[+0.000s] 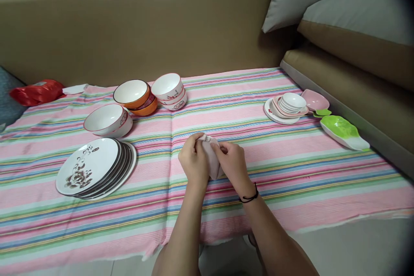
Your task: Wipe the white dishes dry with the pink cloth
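Observation:
In the middle of the head view, both my hands are closed on a pale greyish-pink cloth [212,159]. My left hand [194,157] grips its left upper edge, where the fabric is bunched. My right hand [233,159], with a black cord at the wrist, pinches its right side. The cloth hangs in folds between the hands, just above the striped bedspread [226,215]. Whether anything is wrapped inside it, I cannot tell.
On the left, a stack of flowered plates [93,168] lies near a white bowl [108,120], orange bowls [132,95] and stacked white bowls [168,90]. Rightward are small dishes [291,103], a pink dish [315,99] and a green leaf-shaped dish [343,131]. A red bag [39,92] sits far left.

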The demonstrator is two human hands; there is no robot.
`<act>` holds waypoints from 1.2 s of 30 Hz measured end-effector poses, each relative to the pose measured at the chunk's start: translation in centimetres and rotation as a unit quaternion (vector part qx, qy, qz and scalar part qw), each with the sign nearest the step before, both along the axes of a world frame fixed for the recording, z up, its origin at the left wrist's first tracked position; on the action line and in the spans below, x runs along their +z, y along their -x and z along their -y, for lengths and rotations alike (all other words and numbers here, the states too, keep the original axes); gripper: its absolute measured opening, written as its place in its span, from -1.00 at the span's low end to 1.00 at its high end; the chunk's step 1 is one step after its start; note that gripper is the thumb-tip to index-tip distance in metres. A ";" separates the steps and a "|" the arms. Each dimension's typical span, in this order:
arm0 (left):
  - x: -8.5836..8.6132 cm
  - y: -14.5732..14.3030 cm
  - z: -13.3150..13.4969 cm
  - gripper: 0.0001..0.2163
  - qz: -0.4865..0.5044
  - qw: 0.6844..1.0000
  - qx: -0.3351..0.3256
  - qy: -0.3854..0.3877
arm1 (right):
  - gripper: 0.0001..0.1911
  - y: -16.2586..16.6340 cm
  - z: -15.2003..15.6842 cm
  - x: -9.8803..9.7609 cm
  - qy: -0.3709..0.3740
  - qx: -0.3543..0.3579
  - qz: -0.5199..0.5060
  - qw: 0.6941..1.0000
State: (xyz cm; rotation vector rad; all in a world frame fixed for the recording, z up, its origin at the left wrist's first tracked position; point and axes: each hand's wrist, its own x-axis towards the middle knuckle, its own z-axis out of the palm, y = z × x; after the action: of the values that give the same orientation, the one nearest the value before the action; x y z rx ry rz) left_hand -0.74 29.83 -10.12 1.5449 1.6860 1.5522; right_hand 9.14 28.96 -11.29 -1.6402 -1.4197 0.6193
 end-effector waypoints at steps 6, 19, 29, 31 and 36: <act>0.1 -0.3 -0.1 -0.83 0.019 0.997 -0.039 0.059 | -0.65 -0.1 0.0 -0.1 -0.058 -0.064 -0.017 0.996; -1.1 -2.1 0.9 -0.75 -0.051 0.982 -0.043 0.176 | -0.53 -2.0 -0.1 0.7 -0.154 -0.106 0.213 0.959; -0.6 -1.4 0.7 -0.82 0.082 0.991 -0.081 0.075 | -0.79 -1.0 -0.2 0.3 -0.121 0.018 -0.078 0.989; -0.5 -1.1 0.3 -0.85 0.133 0.986 -0.088 0.052 | -0.77 -1.1 -0.4 0.2 -0.112 0.005 -0.156 0.981; -0.4 -0.8 -0.4 -0.85 0.314 0.942 -0.108 0.054 | -0.73 -1.3 -0.7 -0.5 -0.063 -0.018 -0.224 0.972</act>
State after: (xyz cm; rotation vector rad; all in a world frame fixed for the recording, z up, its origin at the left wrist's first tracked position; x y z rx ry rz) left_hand 0.01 30.25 -10.48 0.9829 1.1739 1.5788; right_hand 10.48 29.62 -11.77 -1.3185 -1.0720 0.8038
